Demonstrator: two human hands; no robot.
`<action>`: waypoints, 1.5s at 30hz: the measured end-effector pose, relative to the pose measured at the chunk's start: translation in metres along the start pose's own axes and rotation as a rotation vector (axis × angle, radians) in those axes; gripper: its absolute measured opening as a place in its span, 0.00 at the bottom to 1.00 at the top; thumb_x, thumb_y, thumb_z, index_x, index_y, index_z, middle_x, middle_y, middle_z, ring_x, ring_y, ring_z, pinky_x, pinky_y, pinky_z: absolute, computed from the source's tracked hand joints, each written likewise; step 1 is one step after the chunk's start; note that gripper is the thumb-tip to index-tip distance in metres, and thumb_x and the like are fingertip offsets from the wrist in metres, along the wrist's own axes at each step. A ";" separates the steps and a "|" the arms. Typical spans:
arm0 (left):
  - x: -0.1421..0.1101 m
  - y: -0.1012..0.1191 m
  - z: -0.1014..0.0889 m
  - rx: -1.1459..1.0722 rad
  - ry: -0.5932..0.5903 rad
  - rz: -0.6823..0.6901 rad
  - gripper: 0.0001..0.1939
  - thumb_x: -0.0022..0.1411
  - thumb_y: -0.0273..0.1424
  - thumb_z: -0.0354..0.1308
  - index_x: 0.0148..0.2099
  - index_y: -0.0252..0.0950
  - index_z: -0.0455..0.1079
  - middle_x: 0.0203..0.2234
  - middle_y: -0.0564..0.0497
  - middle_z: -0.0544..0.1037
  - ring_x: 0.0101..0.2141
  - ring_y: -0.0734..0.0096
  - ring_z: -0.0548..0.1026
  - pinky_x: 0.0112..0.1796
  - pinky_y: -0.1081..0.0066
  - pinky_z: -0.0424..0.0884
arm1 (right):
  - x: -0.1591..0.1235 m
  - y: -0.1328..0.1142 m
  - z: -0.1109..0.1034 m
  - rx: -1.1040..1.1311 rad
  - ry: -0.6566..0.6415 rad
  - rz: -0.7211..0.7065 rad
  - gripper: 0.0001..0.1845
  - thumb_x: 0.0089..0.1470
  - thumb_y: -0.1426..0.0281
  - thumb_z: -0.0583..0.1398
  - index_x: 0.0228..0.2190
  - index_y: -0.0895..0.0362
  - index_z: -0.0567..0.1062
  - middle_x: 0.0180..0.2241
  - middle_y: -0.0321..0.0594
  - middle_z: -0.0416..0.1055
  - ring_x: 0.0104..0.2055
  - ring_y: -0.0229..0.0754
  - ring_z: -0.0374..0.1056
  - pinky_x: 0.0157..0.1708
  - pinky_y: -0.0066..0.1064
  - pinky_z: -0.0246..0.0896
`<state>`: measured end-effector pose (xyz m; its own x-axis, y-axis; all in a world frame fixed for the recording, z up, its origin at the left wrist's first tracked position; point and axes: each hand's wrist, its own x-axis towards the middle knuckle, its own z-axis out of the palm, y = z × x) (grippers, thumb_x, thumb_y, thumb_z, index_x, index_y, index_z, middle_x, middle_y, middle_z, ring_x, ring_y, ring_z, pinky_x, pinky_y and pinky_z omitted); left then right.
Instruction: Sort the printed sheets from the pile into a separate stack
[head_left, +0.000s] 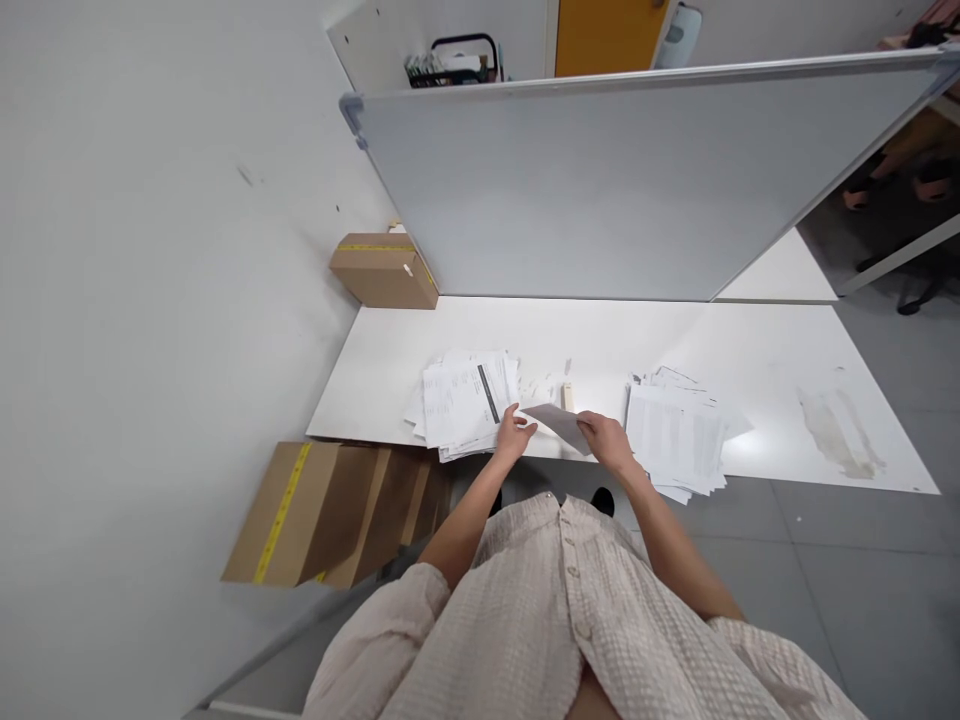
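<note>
1) And there it was, the thin whitish paper sheet (561,425), up over the near edge of the long, glossy white table (577,330), between two piles
2) The right hand (606,440) had it, thumb and fingers pinching its right end; the left hand (516,436) was at the other end, fingers parted and curled, though whether they touched the sheet, one could not tell
3) Off to the left, a loose pile of printed white paper (459,400); to the right, a second, untidy stack of white sheets (675,435), overhanging the front edge
4) Just behind the sheet stood or lay a small cream-coloured block (567,397), and far right a dull grey-beige smear (844,435) marked the tabletop
5) Along the back rose a broad whiteboard with a metal frame (585,200), a brown cardboard box with yellow tape (382,275) at its left corner
6) Beyond: an orange door (607,38); below, grey floor tiles (862,580)
</note>
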<state>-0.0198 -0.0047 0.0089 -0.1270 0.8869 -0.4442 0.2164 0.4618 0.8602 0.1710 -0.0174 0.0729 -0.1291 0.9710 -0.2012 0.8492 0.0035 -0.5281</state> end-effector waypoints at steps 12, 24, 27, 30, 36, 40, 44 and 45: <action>-0.011 0.033 -0.015 -0.080 -0.286 0.294 0.13 0.52 0.35 0.54 0.37 0.33 0.71 0.24 0.50 0.74 0.27 0.74 0.72 0.32 0.73 0.69 | -0.002 0.039 0.030 0.735 0.104 0.133 0.20 0.45 0.57 0.55 0.33 0.59 0.73 0.34 0.43 0.72 0.38 0.45 0.65 0.37 0.34 0.59; -0.006 0.019 -0.006 0.033 -0.265 0.300 0.12 0.54 0.32 0.50 0.38 0.33 0.70 0.23 0.52 0.73 0.28 0.74 0.72 0.32 0.73 0.69 | 0.006 0.057 0.053 0.713 0.092 0.182 0.19 0.43 0.57 0.55 0.30 0.59 0.74 0.34 0.44 0.73 0.38 0.46 0.66 0.39 0.36 0.59; -0.007 0.022 -0.006 0.057 -0.246 0.294 0.10 0.54 0.31 0.50 0.34 0.33 0.70 0.22 0.52 0.73 0.26 0.74 0.71 0.31 0.74 0.68 | 0.005 0.057 0.052 0.694 0.090 0.194 0.19 0.43 0.57 0.55 0.30 0.59 0.74 0.34 0.44 0.73 0.38 0.46 0.67 0.39 0.36 0.59; -0.008 0.025 -0.003 0.026 -0.242 0.291 0.09 0.54 0.32 0.51 0.32 0.33 0.70 0.21 0.52 0.73 0.26 0.74 0.71 0.31 0.74 0.68 | 0.000 0.053 0.043 0.665 0.100 0.162 0.20 0.44 0.56 0.54 0.31 0.58 0.74 0.34 0.44 0.73 0.38 0.47 0.66 0.39 0.36 0.59; -0.011 0.020 0.005 0.044 -0.268 0.223 0.17 0.55 0.35 0.51 0.46 0.34 0.67 0.32 0.48 0.75 0.25 0.76 0.70 0.30 0.74 0.68 | -0.028 0.081 0.011 0.652 0.173 0.272 0.22 0.43 0.57 0.56 0.35 0.61 0.72 0.32 0.43 0.72 0.34 0.46 0.66 0.31 0.32 0.61; -0.007 0.009 0.008 0.258 -0.221 0.274 0.19 0.53 0.32 0.52 0.48 0.37 0.66 0.35 0.48 0.74 0.29 0.72 0.71 0.36 0.71 0.66 | -0.052 0.126 -0.004 0.591 0.094 0.483 0.19 0.39 0.61 0.58 0.32 0.61 0.72 0.29 0.44 0.73 0.29 0.44 0.67 0.25 0.29 0.60; 0.000 0.003 0.017 0.377 -0.250 0.363 0.21 0.53 0.29 0.52 0.51 0.39 0.64 0.34 0.49 0.74 0.35 0.67 0.70 0.42 0.68 0.63 | -0.062 0.145 -0.003 0.632 -0.097 0.634 0.14 0.37 0.65 0.59 0.27 0.62 0.72 0.27 0.46 0.73 0.27 0.44 0.68 0.23 0.28 0.61; 0.002 0.003 0.021 0.384 -0.263 0.368 0.21 0.53 0.28 0.52 0.51 0.40 0.63 0.34 0.48 0.74 0.36 0.66 0.70 0.43 0.68 0.62 | -0.061 0.144 0.000 0.656 -0.141 0.652 0.13 0.37 0.66 0.59 0.27 0.62 0.72 0.27 0.46 0.73 0.27 0.44 0.68 0.23 0.29 0.61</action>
<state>0.0010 -0.0014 0.0048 0.2568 0.9404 -0.2231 0.5418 0.0511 0.8389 0.3011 -0.0757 0.0087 0.1737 0.6952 -0.6976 0.3226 -0.7094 -0.6267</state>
